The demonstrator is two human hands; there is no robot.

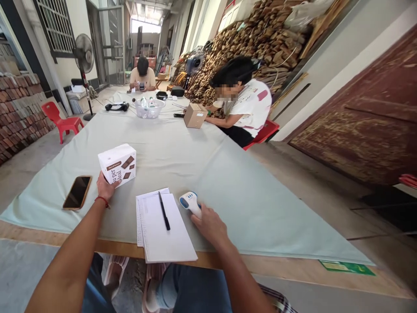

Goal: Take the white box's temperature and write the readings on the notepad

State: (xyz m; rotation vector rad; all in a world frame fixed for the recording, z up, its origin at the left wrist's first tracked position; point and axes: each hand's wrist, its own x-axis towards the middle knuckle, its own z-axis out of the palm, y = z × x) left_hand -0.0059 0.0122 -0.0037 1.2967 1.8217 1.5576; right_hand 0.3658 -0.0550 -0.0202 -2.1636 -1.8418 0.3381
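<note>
Right of our right hand (211, 222): a broad open stretch of pale green tablecloth (260, 204), passable sideways. At its fingers: one white-and-blue plastic handheld thermometer (190, 202), standing directly ahead. Between our hands: white paper sheets (169, 245) bearing a slim black pen (164, 211); low, passable above. Against our left hand (107, 189): one white cardboard box with brown print (117, 163), blocking forward. Left of that hand: one flat, black-screened phone (77, 192), low. Well beyond both, we list a clear plastic bowl (150, 112) and brown cardboard carton (194, 116), open cloth before them.

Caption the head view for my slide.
Left hand grips a white printed box, right hand holds an infrared thermometer, with a black pen on paper sheets between them.
</note>
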